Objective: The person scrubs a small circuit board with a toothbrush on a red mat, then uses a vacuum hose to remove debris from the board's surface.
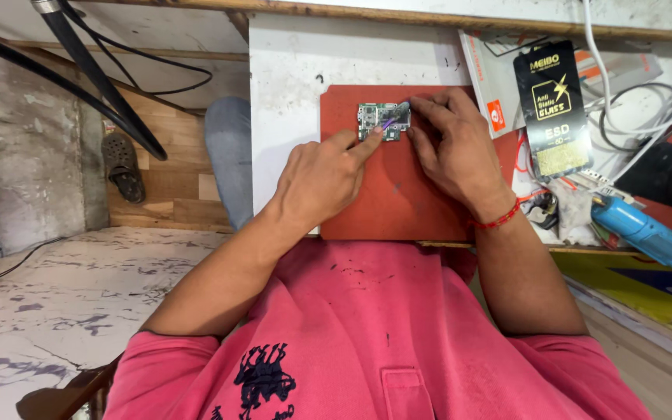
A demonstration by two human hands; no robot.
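A small green circuit board (pixel 375 117) lies near the far edge of a red mat (pixel 398 202) on a white bench. My left hand (pixel 322 175) is curled, with its forefinger stretched to the board's lower edge. It pinches a thin purple tool (pixel 389 122) whose tip rests on the board. My right hand (pixel 453 148), with a red thread around the wrist, presses its fingertips on the board's right edge and holds it down. Part of the board is hidden under those fingers.
A black flat package (pixel 554 109) and a white and orange box (pixel 491 85) lie right of the mat. A blue hand tool (pixel 643 232), white cables (pixel 624 101) and small clutter fill the right side. Black cables (pixel 95 78) and a sandal (pixel 122 163) are on the left.
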